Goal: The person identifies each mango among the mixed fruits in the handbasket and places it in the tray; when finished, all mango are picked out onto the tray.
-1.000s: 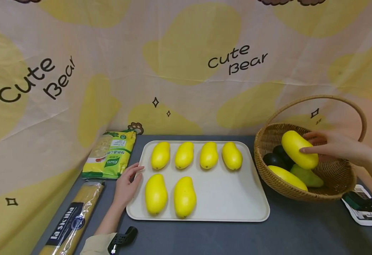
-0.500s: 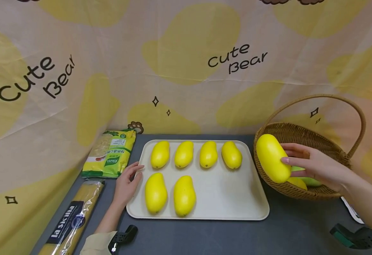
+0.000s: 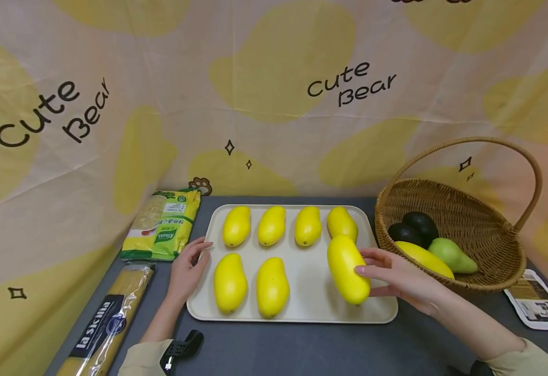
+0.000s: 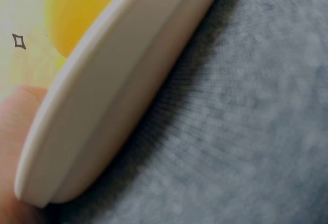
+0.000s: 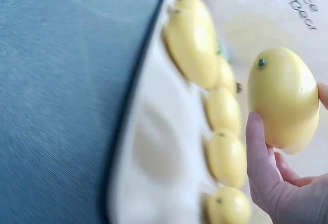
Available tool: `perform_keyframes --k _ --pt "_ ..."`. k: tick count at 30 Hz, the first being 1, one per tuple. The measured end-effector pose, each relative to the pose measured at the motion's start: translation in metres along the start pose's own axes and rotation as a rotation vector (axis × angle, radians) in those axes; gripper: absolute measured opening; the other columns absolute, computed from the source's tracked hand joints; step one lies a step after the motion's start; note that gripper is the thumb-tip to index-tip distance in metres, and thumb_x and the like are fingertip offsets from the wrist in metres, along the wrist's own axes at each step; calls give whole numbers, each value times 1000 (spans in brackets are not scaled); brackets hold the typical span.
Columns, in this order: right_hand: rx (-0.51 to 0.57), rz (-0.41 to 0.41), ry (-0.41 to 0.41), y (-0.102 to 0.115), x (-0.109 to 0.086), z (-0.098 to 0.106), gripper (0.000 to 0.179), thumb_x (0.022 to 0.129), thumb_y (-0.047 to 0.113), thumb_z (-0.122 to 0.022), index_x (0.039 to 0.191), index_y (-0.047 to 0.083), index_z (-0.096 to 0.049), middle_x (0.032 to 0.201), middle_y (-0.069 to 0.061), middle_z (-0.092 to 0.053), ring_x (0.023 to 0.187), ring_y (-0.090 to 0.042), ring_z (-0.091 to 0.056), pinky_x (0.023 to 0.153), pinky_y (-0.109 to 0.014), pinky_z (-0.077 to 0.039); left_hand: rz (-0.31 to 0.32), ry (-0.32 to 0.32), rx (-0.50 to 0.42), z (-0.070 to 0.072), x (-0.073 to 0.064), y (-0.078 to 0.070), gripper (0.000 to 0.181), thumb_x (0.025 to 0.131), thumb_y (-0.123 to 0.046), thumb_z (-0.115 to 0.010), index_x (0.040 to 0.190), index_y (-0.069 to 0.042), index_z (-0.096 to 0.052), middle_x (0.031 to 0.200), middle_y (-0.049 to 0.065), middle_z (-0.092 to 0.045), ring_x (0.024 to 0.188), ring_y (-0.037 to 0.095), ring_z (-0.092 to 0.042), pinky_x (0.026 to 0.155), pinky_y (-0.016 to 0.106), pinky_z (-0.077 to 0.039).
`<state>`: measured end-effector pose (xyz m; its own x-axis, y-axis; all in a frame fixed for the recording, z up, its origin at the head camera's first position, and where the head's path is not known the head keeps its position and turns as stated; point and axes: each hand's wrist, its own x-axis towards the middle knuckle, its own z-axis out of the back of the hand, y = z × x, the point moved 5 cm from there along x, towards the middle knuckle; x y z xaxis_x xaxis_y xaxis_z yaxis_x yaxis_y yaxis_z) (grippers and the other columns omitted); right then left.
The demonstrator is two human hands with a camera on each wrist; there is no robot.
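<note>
My right hand (image 3: 400, 274) holds a yellow mango (image 3: 347, 269) between thumb and fingers, above the right part of a white tray (image 3: 311, 292). The same mango (image 5: 283, 98) fills the right side of the right wrist view, with the fingers of my hand (image 5: 271, 178) beneath and beside it. Several mangoes lie on the tray: a back row and two at the front left, such as this front mango (image 3: 272, 287). My left hand (image 3: 188, 271) rests at the tray's left edge, fingers relaxed; in the left wrist view the tray wall (image 4: 113, 90) partly hides it.
A wicker basket (image 3: 494, 235) at the right holds two dark avocados (image 3: 419, 227), a green pear (image 3: 450, 256) and a yellow fruit (image 3: 424, 259). At the left lie a yellow-green bag (image 3: 163, 224) and a pasta packet (image 3: 109, 318). A printed packet (image 3: 539, 300) lies by the basket.
My right hand has lifted the mango out of the basket and carried it left over the tray. The left hand has stayed at the tray's edge.
</note>
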<state>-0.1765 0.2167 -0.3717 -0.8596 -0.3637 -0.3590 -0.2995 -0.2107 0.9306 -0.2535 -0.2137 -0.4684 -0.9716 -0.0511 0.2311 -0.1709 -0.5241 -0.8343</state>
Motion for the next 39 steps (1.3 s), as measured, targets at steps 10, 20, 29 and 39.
perform_keyframes --k 10,20,29,39 --pt "-102 -92 -147 -37 33 -23 73 89 34 -71 142 -3 -36 133 -21 -46 103 -25 -58 80 -42 -57 5 -1 -8 0 -1 -2 28 97 -10 -59 125 -5 -65 143 13 -49 131 28 -47 106 41 -39" --pt "-185 -92 -177 -48 45 -33 70 88 34 -73 138 -3 -42 123 -18 -54 98 -23 -59 76 -43 -58 6 -2 -11 0 0 0 28 97 -10 -59 124 -5 -65 143 12 -49 131 27 -47 106 40 -39" --pt "-236 -90 -205 -48 48 -38 69 85 37 -75 134 -3 -46 116 -14 -55 94 -22 -57 73 -40 -59 15 -5 -11 0 0 0 28 97 -11 -60 124 -6 -66 143 11 -50 130 25 -48 104 26 -41" --pt "-311 -106 -231 -49 49 -39 70 84 43 -74 133 -1 -49 112 -11 -56 92 -21 -56 71 -37 -59 4 -7 -13 0 0 0 28 97 -11 -60 124 -6 -66 143 11 -50 130 25 -48 104 34 -41"
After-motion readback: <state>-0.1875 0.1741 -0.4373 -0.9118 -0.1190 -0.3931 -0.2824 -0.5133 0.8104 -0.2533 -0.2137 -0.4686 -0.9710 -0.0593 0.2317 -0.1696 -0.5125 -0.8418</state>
